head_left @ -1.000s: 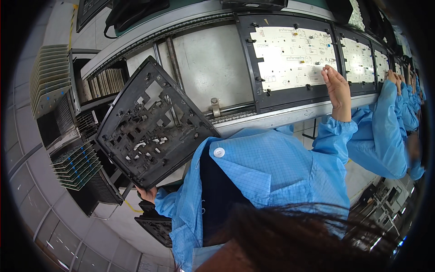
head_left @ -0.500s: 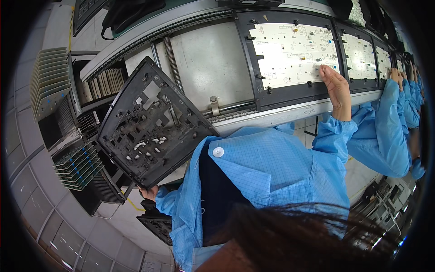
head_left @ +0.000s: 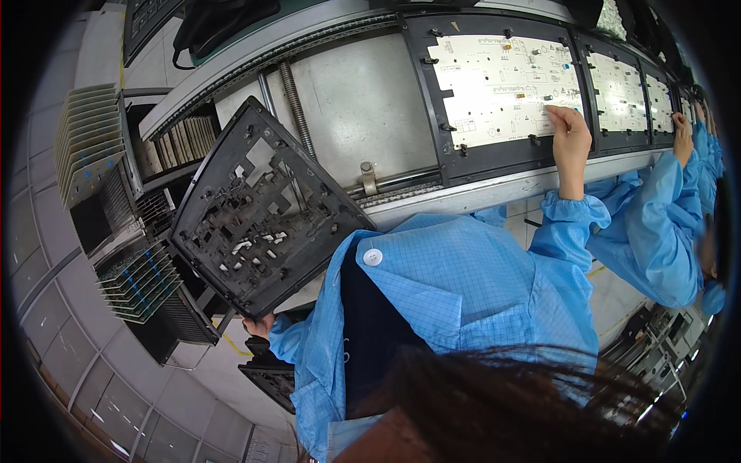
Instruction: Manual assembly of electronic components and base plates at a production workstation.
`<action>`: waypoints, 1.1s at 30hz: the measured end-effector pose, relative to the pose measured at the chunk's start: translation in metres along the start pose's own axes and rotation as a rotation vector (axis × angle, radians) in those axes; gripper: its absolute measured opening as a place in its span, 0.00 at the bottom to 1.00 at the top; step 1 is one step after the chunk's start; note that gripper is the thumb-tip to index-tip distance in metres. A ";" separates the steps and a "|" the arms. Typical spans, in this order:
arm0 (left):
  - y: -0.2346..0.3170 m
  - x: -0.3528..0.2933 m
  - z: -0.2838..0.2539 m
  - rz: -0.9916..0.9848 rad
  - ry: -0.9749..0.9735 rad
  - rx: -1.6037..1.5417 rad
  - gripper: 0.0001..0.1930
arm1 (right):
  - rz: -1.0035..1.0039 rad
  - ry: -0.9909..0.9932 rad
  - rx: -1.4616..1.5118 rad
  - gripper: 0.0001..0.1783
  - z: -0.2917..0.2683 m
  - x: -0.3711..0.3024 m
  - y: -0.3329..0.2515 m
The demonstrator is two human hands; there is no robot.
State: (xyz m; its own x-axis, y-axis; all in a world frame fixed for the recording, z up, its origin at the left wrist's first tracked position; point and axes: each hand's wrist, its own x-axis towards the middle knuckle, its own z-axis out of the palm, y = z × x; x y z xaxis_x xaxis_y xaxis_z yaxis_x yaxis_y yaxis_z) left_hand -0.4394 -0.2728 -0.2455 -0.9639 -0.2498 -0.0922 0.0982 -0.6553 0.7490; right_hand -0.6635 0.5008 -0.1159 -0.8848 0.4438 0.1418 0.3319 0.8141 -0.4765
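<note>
Since a second ago my right hand (head_left: 570, 137) has slid lower on the white circuit board (head_left: 505, 85), and the black carrier frame (head_left: 262, 220) has swung a little nearer the conveyor. Nearest me, loose dark hair and my blue lab coat (head_left: 455, 297) fill the bottom of the view. My left hand (head_left: 260, 325) shows only as a few fingers under the lower corner of the carrier frame, closed on its edge and holding it tilted up in the air, well apart from the conveyor. Beyond it to the left stand grey racks (head_left: 108, 193) stacked with boards. Farther out, my right arm reaches up to the conveyor rail (head_left: 478, 193), and the right hand rests with curled fingers against the board's lower right corner; whether it pinches a small part I cannot tell. That board sits in a black fixture (head_left: 494, 158) on the line. Farthest right, a co-worker's hand (head_left: 682, 133) in a blue sleeve touches the next fixture along.
</note>
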 end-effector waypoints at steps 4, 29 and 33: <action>0.004 -0.001 -0.003 -0.038 -0.006 -0.010 0.34 | -0.026 0.165 0.069 0.07 0.005 -0.010 -0.002; 0.000 -0.004 0.041 -0.025 0.087 0.068 0.29 | -0.137 0.175 -0.274 0.10 0.030 0.001 -0.023; -0.015 -0.002 0.110 0.070 0.428 0.511 0.29 | -0.327 0.094 -0.310 0.12 0.002 0.017 -0.007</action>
State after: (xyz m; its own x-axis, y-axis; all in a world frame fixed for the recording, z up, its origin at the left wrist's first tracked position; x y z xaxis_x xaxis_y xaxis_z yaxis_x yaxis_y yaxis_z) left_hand -0.4661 -0.1835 -0.1844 -0.7662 -0.6090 -0.2049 -0.0736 -0.2337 0.9695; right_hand -0.6815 0.5023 -0.1120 -0.9308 0.1655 0.3259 0.1353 0.9843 -0.1135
